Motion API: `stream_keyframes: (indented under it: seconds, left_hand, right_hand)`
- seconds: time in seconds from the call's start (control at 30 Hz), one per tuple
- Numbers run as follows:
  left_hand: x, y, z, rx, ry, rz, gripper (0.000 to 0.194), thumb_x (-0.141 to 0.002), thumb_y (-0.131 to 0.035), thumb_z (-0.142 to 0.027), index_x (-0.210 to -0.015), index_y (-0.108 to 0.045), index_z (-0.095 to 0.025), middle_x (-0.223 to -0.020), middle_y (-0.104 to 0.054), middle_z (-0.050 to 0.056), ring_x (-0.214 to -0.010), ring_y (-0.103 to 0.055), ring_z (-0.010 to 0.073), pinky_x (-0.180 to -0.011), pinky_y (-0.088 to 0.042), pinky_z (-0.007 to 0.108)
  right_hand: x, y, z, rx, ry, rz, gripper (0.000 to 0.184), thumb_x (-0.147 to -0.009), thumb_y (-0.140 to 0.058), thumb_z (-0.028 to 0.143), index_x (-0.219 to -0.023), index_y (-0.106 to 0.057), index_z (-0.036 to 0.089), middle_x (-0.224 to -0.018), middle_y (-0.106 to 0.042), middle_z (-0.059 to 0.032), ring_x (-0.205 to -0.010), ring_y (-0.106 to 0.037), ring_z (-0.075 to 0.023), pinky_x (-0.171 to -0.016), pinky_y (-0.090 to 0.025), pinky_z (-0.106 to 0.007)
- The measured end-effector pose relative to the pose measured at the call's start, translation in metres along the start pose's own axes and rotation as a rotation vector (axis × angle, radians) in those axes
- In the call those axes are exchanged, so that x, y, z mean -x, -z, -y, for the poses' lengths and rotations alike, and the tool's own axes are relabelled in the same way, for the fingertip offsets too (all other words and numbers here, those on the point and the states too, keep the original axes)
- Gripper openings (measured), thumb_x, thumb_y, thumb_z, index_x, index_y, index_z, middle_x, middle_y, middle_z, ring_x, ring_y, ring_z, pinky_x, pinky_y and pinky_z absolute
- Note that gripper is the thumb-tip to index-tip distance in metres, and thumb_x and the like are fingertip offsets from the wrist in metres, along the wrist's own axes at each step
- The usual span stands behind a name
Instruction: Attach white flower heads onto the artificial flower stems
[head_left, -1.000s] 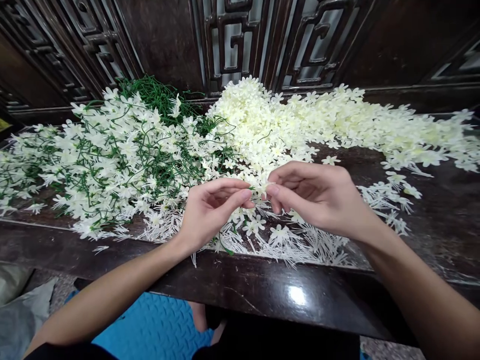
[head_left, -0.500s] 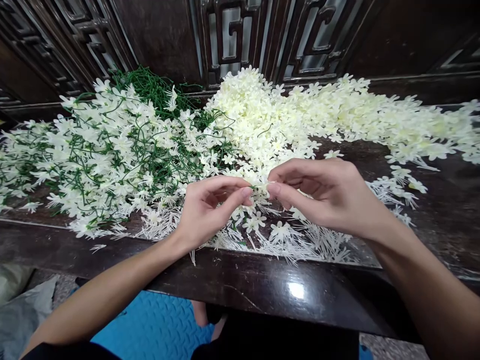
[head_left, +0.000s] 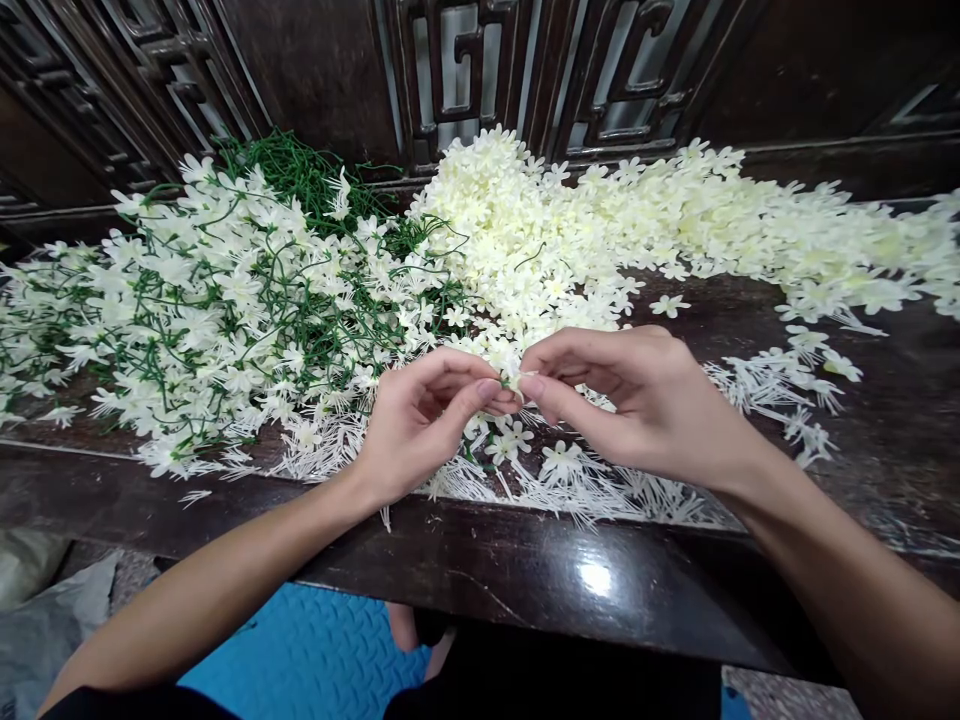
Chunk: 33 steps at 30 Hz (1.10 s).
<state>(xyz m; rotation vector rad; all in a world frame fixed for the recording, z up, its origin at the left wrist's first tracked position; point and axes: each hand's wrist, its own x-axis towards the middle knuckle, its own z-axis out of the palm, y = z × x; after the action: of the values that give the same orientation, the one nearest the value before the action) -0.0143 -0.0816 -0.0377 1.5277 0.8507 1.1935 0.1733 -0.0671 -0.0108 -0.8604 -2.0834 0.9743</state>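
Observation:
My left hand (head_left: 416,425) is closed in a pinch on the green stem end of a small white artificial flower (head_left: 511,381). From the other side, the thumb and forefinger of my right hand (head_left: 641,400) pinch the same flower's white part, largely covered by fingertips. Both hands hover just above the front of the flower piles, fingertips almost touching. Left of them spreads a heap of white artificial flowers with green stems (head_left: 225,290). Behind them rises a pile of loose cream-white blossoms (head_left: 502,220). Thin white stamen strands (head_left: 637,490) lie beneath my hands.
A tangle of bare green stems (head_left: 300,180) sits at the back left, against a carved dark wooden backrest (head_left: 330,70). Everything lies on a dark wooden bench (head_left: 525,560) with a glossy front edge. Below is a blue textured mat (head_left: 307,650); plastic bags (head_left: 52,620) lie at lower left.
My hands have come closer together, the right one moving left toward the left fingertips. The flower between them is now gripped from both sides. The piles look the same.

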Motion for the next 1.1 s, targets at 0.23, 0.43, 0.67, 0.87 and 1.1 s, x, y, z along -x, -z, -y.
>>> stream_keyframes:
  seconds: [0.23,0.43,0.67,0.87,1.1]
  left_hand:
    - [0.000,-0.001,0.004,0.015,-0.047,-0.044,0.004,-0.084,-0.062,-0.010,-0.087,-0.063,-0.013,-0.074,-0.074,0.005,-0.069,-0.073,0.0164,-0.067,-0.063,0.027]
    - [0.001,0.003,0.009,-0.101,-0.138,-0.038,0.012,-0.085,-0.061,-0.009,-0.096,-0.064,-0.012,-0.078,-0.074,0.006,-0.073,-0.073,0.0165,-0.071,-0.062,0.027]
    - [-0.001,0.009,0.008,-0.407,-0.307,-0.005,0.008,-0.087,-0.059,-0.012,-0.089,-0.067,-0.012,-0.072,-0.072,0.004,-0.062,-0.069,0.0110,-0.057,-0.056,0.019]
    - [-0.002,0.010,0.003,-0.499,-0.305,0.041,0.012,-0.089,-0.056,-0.014,-0.084,-0.067,-0.014,-0.068,-0.071,0.002,-0.059,-0.066,0.0095,-0.053,-0.054,0.019]
    - [-0.003,0.011,0.003,-0.554,-0.319,0.088,0.014,-0.088,-0.056,-0.013,-0.081,-0.068,-0.015,-0.063,-0.070,0.002,-0.054,-0.062,0.0092,-0.050,-0.052,0.019]
  right_hand:
    - [-0.001,-0.006,-0.003,-0.030,-0.002,-0.027,0.008,-0.088,-0.055,0.015,-0.083,-0.060,0.019,-0.077,-0.065,-0.0014,-0.064,-0.060,-0.0127,-0.052,-0.048,-0.026]
    - [0.000,-0.008,-0.003,-0.067,-0.021,-0.042,0.005,-0.088,-0.055,0.016,-0.087,-0.059,0.018,-0.076,-0.061,-0.0008,-0.064,-0.058,-0.0119,-0.054,-0.048,-0.026]
    - [0.000,-0.006,-0.003,-0.010,-0.001,-0.052,0.006,-0.088,-0.056,0.015,-0.085,-0.061,0.017,-0.072,-0.061,-0.0002,-0.057,-0.053,-0.0095,-0.048,-0.044,-0.023]
    - [-0.001,-0.006,-0.007,0.122,0.102,-0.052,0.008,-0.087,-0.057,0.014,-0.086,-0.065,0.016,-0.075,-0.067,-0.0021,-0.058,-0.058,-0.0113,-0.048,-0.045,-0.025]
    - [0.000,-0.006,-0.006,0.220,0.138,-0.017,0.013,-0.086,-0.055,0.008,-0.083,-0.061,0.019,-0.080,-0.068,-0.0018,-0.067,-0.064,-0.0129,-0.059,-0.051,-0.026]
